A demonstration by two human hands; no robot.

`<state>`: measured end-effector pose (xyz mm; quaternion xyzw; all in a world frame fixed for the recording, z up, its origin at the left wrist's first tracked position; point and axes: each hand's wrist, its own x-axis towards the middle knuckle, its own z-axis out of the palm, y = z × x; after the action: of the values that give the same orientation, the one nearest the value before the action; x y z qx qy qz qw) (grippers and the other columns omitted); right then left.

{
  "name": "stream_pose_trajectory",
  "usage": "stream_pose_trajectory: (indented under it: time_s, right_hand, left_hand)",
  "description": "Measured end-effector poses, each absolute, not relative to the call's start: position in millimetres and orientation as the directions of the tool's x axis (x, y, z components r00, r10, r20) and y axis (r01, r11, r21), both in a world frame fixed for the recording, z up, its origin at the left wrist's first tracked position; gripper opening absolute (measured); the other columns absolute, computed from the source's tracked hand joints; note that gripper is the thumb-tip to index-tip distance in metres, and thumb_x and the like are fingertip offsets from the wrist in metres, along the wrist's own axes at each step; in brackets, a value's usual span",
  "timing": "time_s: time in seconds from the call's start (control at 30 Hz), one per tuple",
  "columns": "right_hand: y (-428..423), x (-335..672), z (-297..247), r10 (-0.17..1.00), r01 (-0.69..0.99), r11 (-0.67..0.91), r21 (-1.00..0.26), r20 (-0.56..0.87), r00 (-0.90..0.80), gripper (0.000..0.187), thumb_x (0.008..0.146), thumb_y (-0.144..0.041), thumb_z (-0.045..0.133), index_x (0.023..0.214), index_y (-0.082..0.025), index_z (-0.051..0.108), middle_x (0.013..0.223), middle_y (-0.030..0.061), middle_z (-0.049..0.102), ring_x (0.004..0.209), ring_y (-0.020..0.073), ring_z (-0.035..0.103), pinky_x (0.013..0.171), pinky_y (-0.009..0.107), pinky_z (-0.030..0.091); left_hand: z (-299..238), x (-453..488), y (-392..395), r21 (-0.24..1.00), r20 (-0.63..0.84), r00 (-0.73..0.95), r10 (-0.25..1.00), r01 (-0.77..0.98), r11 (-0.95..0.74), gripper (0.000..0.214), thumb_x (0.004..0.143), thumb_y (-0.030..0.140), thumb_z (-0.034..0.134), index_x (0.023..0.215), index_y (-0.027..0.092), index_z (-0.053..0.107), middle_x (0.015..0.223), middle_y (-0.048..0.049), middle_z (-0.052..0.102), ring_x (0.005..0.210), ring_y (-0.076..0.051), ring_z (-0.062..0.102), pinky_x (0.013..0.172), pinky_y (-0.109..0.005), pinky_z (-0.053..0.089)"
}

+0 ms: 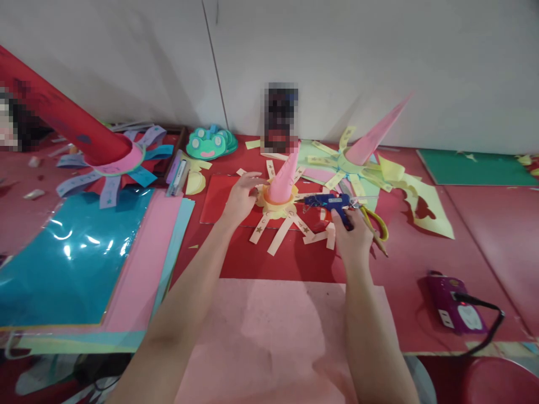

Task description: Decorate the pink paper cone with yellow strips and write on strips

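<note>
A pink paper cone [283,178] stands upright on a yellow scalloped base, with pale paper strips [281,235] spread out around it. My left hand [243,197] is at the left side of that base, its fingers and thumb closed on the edge. A blue glue gun [326,202] is gripped in my right hand [352,231]. Its nozzle points left at the cone's base, close to a strip. Beneath the cone lies a red sheet [214,196]. Yellow-handled scissors [381,224] and a pencil [379,244] lie beside my right hand.
Another pink cone [374,137] with yellow strips stands behind at right. A tall red paper cylinder [71,109] leans at left, near teal sheets [76,264]. A green frog cutout [210,143] rests by the wall. A purple power box [455,306] with a cord sits at right.
</note>
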<state>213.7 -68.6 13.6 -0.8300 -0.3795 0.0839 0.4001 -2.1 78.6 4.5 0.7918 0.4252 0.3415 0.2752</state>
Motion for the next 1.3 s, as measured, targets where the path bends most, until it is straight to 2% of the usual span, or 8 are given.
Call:
stream_pose_trajectory:
  time_s: [0.17,0.37,0.57,0.77,0.97,1.1,1.23,1.3]
  right_hand:
    - [-70.3,236.3,11.1,0.594,0.515,-0.461,-0.723,0.180,0.784,0.047,0.073,-0.052,0.051,0.093,-0.012,0.065,0.082,0.0124,0.067,0.076,0.0227,0.059,0.072,0.035,0.044]
    - [-73.6,269.9,6.9,0.419,0.436,-0.606,-0.665,0.200,0.886,0.041,0.076,-0.044,0.045,0.089,-0.009,0.062,0.087,0.0160,0.063,0.084,0.0261,0.057,0.081,0.041,0.041]
    - [-71.0,273.6,2.5,0.485,0.457,-0.644,-0.614,0.135,0.864,0.032,0.071,-0.034,0.051,0.086,-0.008,0.063,0.083,0.0148,0.059,0.084,0.0258,0.054,0.085,0.042,0.039]
    - [-74.0,271.4,3.7,0.495,0.481,-0.613,-0.627,0.170,0.852,0.025,0.068,-0.030,0.055,0.081,-0.011,0.062,0.072,0.0079,0.054,0.080,0.0230,0.050,0.083,0.040,0.039]
    - [-77.3,260.3,7.7,0.468,0.619,-0.489,-0.614,0.414,0.781,0.021,0.073,-0.028,0.052,0.086,-0.015,0.061,0.081,0.0077,0.053,0.082,0.0201,0.049,0.082,0.036,0.041]
    - [-68.7,226.7,8.8,0.644,0.743,-0.330,-0.582,0.437,0.628,0.021,0.080,-0.031,0.047,0.081,-0.017,0.062,0.080,0.0078,0.057,0.077,0.0194,0.052,0.076,0.036,0.044]
    - [-56.3,183.6,2.4,0.818,0.824,-0.057,-0.563,0.447,0.362,0.021,0.084,-0.032,0.046,0.093,-0.019,0.061,0.096,0.0090,0.063,0.094,0.0211,0.055,0.087,0.040,0.042]
    - [-52.1,166.7,-1.4,0.856,0.826,0.047,-0.561,0.449,0.256,0.022,0.085,-0.030,0.045,0.098,-0.019,0.059,0.106,0.0097,0.061,0.102,0.0215,0.053,0.088,0.040,0.043]
  left_hand:
    - [3.9,-3.4,76.6,0.686,0.276,0.425,0.862,0.542,-0.486,0.025,0.072,0.002,0.048,0.081,0.020,0.062,0.114,-0.0041,0.057,0.104,-0.016,0.055,0.091,-0.029,0.044]
    - [2.3,-3.6,76.4,0.693,0.247,0.420,0.873,0.553,-0.462,0.026,0.069,0.001,0.049,0.082,0.020,0.061,0.102,-0.0027,0.063,0.098,-0.015,0.058,0.087,-0.028,0.045]
    - [0.8,-6.3,78.3,0.683,0.207,0.350,0.914,0.617,-0.391,0.022,0.070,0.004,0.051,0.081,0.019,0.062,0.095,-0.0030,0.064,0.091,-0.016,0.059,0.083,-0.029,0.046]
    - [2.8,-6.5,78.8,0.667,0.150,0.276,0.949,0.681,-0.303,0.033,0.070,-0.001,0.040,0.080,0.019,0.065,0.094,-0.0031,0.065,0.091,-0.015,0.059,0.084,-0.027,0.046]
    - [8.3,-0.9,73.3,0.691,0.123,0.244,0.962,0.675,-0.260,0.020,0.080,0.017,0.044,0.081,0.021,0.064,0.093,-0.0026,0.067,0.086,-0.016,0.061,0.079,-0.026,0.046]
    - [10.4,2.4,70.9,0.671,0.151,0.266,0.952,0.680,-0.296,0.020,0.083,0.027,0.046,0.082,0.019,0.064,0.091,-0.0057,0.067,0.083,-0.017,0.061,0.076,-0.027,0.047]
    - [17.0,2.3,71.0,0.627,0.158,0.283,0.946,0.712,-0.317,0.025,0.087,0.024,0.038,0.082,0.018,0.063,0.090,-0.0067,0.065,0.083,-0.017,0.061,0.075,-0.027,0.046]
    - [22.2,0.9,70.6,0.600,0.160,0.308,0.938,0.724,-0.340,0.024,0.087,0.023,0.038,0.081,0.018,0.061,0.091,-0.0075,0.065,0.086,-0.018,0.061,0.076,-0.028,0.045]
